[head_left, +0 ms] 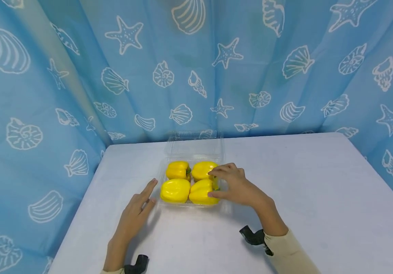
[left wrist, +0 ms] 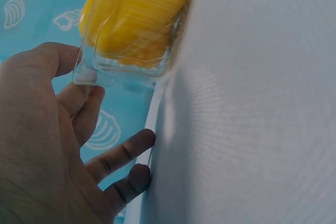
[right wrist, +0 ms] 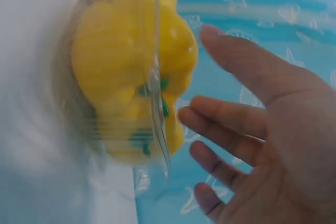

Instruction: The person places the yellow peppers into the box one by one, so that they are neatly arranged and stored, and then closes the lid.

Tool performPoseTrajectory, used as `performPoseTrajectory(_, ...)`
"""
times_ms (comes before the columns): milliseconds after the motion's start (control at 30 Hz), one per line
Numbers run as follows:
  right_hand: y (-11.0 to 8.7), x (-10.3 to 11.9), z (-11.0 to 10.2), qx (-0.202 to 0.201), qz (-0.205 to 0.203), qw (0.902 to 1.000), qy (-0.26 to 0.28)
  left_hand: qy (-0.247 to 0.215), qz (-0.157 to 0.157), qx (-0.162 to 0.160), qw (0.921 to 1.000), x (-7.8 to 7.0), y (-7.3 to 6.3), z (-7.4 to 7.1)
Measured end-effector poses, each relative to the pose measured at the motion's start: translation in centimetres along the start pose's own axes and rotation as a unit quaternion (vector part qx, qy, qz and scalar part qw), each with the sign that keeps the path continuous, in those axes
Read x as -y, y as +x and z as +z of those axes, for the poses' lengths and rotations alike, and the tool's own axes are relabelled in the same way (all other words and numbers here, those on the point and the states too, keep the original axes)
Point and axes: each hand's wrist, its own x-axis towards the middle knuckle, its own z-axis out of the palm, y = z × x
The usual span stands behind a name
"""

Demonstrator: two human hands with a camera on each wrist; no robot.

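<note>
Several yellow bell peppers (head_left: pixel 175 190) sit in a clear plastic clamshell container (head_left: pixel 189 204), its lid (head_left: pixel 194 146) swung up at the back. My left hand (head_left: pixel 136 213) is at the container's left side with fingers extended. In the left wrist view, the thumb and index finger of this left hand (left wrist: pixel 63 129) come right at the clear rim (left wrist: pixel 86 74). My right hand (head_left: pixel 239 186) hovers over the right-hand peppers with spread, gently bent fingers. The right wrist view shows that right hand (right wrist: pixel 262 124) holding nothing, its fingertips apart from the peppers (right wrist: pixel 113 59) and their green stems.
A white-covered table (head_left: pixel 319 190) carries the container. Behind and to the left hangs a blue curtain (head_left: pixel 251 76) with white shells and starfish. Black wrist mounts (head_left: pixel 252 236) stick out beside both wrists, near the light sleeves (head_left: pixel 290 253).
</note>
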Motion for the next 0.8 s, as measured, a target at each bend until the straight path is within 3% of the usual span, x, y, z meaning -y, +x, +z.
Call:
performPoseTrajectory(100, 0.6, -1.2, -0.3, -0.053, 0.009, 0.9967, 0.061, 0.003, -0.007, -0.001, 1.0000, 0.0, 0.1, -0.2)
performPoseTrajectory(167, 1.1, -2.2, -0.1, -0.105, 0.022, 0.9890, 0.101, 0.008, -0.012, 0.000, 0.9999, 0.0, 0.2, -0.3)
performPoseTrajectory(267, 2.0, -3.8, 0.6, -0.180, 0.053, 0.9703, 0.153, 0.012, -0.016, 0.000, 0.9998, 0.2, 0.2, -0.2)
performPoseTrajectory(367, 2.6, -5.4, 1.4, -0.226, 0.093, 0.9501, 0.194, 0.011, -0.015, 0.003, 0.9998, 0.3, 0.1, 0.0)
performPoseTrajectory(667, 4.8, -8.7, 3.0, -0.241, 0.204, 0.8950, 0.315, 0.003, -0.006, 0.003, 1.0000, 0.5, 0.1, 0.1)
performPoseTrajectory(800, 5.6, -9.5, 3.4, -0.257, 0.211, 0.8854, 0.324, 0.002, 0.004, 0.000, 1.0000, 0.6, 0.0, 0.0)
